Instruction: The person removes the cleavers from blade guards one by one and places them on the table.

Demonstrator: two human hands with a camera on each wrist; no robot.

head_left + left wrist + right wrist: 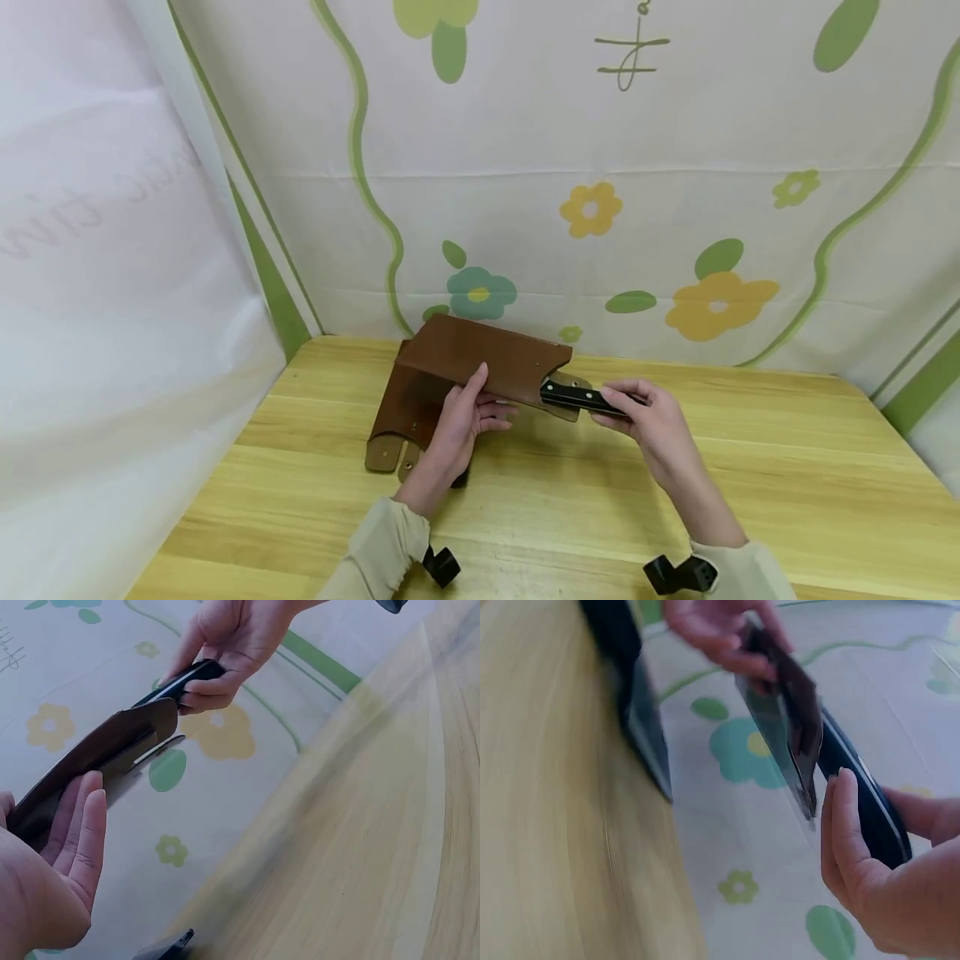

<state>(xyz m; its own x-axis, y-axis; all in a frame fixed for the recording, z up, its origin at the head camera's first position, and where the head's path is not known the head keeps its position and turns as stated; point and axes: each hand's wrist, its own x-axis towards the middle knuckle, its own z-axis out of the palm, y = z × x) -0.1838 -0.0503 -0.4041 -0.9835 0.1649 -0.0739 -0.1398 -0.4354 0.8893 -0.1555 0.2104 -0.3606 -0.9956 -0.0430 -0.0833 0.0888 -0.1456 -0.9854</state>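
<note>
A brown leather knife sheath [483,354] is held tilted above the table, its notched mouth toward the right. My left hand [457,425] grips its lower edge, thumb on the front face and fingers behind. Out of the mouth sticks the black, riveted handle of a knife [567,395]; the blade is hidden inside the sheath. My right hand [654,421] pinches the handle's far end between thumb and fingers. A tan flap with a snap shows behind the handle. In the right wrist view, the right fingers [847,817] lie along the dark handle.
A second brown leather sheath [405,408] lies at the left of the wooden table [540,517], partly behind the left hand, with tan snap straps and a dark end by the wrist. A flower-printed white cloth [525,125] hangs behind the table.
</note>
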